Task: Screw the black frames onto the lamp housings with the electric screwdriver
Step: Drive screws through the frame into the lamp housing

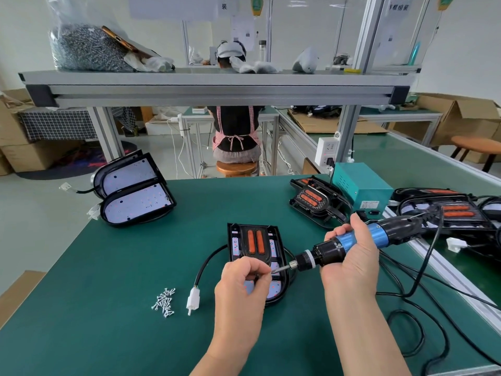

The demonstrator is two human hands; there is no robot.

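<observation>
A lamp housing with a black frame and two orange strips [254,242] lies on the green mat in front of me. My right hand [349,256] grips the blue and black electric screwdriver [352,244], held nearly level with its bit pointing left. My left hand [244,280] hovers over the housing's near end, fingertips pinched at the bit's tip, apparently on a small screw. The housing's black cable ends in a white connector [193,299]. Several loose screws [164,302] lie in a pile to the left.
Two lamp housings with white boards [135,191] sit at the far left. Framed lamps [315,200] and more [447,213] lie at the right by a teal power box [360,185]. Black cables [423,316] loop at the right. A person sits beyond the shelf [217,85].
</observation>
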